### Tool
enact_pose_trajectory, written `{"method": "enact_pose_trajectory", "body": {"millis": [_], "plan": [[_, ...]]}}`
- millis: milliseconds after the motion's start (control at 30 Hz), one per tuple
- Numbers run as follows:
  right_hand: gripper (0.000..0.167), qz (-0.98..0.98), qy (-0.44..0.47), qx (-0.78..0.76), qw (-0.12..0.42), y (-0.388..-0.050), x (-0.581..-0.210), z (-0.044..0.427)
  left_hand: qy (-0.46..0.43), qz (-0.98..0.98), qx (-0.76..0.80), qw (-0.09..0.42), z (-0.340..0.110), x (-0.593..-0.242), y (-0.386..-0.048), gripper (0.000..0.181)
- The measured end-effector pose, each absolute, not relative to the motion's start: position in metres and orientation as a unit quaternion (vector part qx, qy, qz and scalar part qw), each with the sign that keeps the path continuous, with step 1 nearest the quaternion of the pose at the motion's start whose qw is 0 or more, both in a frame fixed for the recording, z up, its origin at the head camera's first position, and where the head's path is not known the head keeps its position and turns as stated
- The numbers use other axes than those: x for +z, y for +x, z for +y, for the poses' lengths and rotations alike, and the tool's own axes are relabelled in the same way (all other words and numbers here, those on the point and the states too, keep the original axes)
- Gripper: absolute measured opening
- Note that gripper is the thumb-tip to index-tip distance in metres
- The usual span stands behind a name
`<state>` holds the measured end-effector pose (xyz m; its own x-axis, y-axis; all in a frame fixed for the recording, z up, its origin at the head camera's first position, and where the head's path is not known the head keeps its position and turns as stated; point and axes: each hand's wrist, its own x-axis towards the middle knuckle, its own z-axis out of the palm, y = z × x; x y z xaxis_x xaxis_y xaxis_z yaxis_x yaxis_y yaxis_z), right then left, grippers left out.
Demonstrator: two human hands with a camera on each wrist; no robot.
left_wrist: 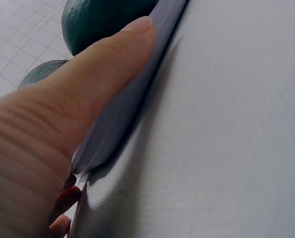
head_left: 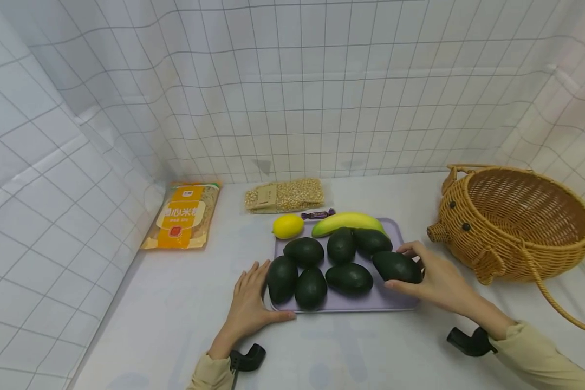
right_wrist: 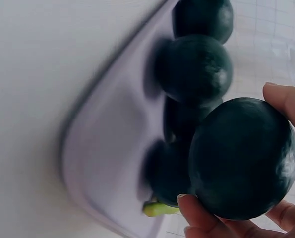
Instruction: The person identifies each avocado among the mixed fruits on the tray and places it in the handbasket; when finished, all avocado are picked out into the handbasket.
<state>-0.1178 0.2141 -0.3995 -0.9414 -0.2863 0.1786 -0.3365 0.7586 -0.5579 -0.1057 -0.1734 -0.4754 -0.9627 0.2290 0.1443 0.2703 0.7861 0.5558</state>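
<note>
A dark green avocado (head_left: pixel 396 267) is held in my right hand (head_left: pixel 436 279), over the right part of a lilac tray (head_left: pixel 392 298). In the right wrist view the thumb and fingers span that avocado (right_wrist: pixel 244 158) from opposite sides. My left hand (head_left: pixel 251 303) rests at the tray's front left corner. Its thumb (left_wrist: pixel 122 54) lies straight along the front rim, and the other fingers extend by the left side. Several more avocados (head_left: pixel 349 279) sit on the tray. Behind them lie a yellow-green banana (head_left: pixel 348 221) and a lemon (head_left: pixel 288 226) at the back left corner.
A wicker pig-shaped basket (head_left: pixel 497 233) with a long handle stands to the right. Near the back wall lie a bag of yellow grains (head_left: pixel 292 195) and a purple-wrapped candy (head_left: pixel 318 214). An orange-labelled food bag (head_left: pixel 182 216) lies at the left.
</note>
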Motion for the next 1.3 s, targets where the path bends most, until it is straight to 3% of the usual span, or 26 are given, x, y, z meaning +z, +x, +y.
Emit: {"method": "enact_pose_trajectory", "body": {"millis": [267, 867, 1300], "plan": [[0.066, -0.928, 0.163, 0.329, 0.066, -0.12, -0.379, 0.215, -0.131, -0.945, -0.299, 0.032, -0.173, -0.475, -0.105, 0.123], [0.072, -0.898, 0.152, 0.372, 0.178, -0.121, -0.337, 0.232, -0.128, -0.945, -0.299, 0.033, -0.173, -0.476, -0.105, 0.123], [0.075, -0.898, 0.115, 0.374, 0.201, -0.125, -0.32, 0.254, -0.129, -0.944, -0.3, 0.037, -0.172, -0.476, -0.105, 0.123]]}}
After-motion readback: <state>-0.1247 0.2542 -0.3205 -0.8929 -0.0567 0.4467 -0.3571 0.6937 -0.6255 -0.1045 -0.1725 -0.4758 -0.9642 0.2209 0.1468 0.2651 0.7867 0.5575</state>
